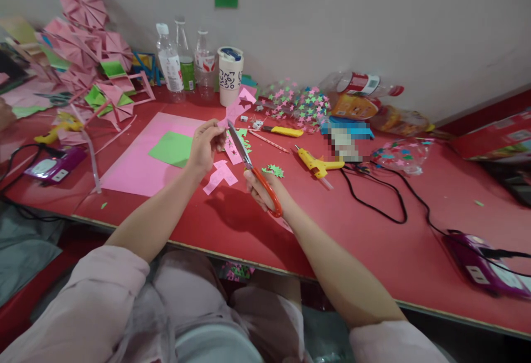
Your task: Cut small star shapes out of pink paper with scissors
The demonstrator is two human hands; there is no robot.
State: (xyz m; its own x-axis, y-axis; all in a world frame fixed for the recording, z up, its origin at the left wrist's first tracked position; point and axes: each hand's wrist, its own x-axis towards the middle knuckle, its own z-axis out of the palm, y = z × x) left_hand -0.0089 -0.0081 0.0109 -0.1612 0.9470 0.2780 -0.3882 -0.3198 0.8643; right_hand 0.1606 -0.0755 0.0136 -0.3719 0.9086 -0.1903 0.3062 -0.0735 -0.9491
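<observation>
My left hand (206, 144) pinches a pink paper piece (241, 103) with a star-shaped cut-out, raised above the table. Red-handled scissors (261, 180) are gripped in my right hand (261, 188); their blades point up and left, with the tips at the paper near my left fingertips. Whether the blades are apart is hard to make out. Below the hands lie a pink paper offcut (220, 176) and another pink strip with star holes. Small green stars (274, 171) form a little pile right of the scissors. A green square of paper (171, 149) rests on a large pink sheet (136, 158) at left.
Behind my hands are a yellow cutter (286, 131), a striped pencil (269, 140) and a yellow glue gun (317, 162) with a black cord. Bottles (169, 61) and a cup (230, 78) stand by the wall. Purple power strips (485, 266) lie at both sides. Another person's hand (5, 115) shows far left.
</observation>
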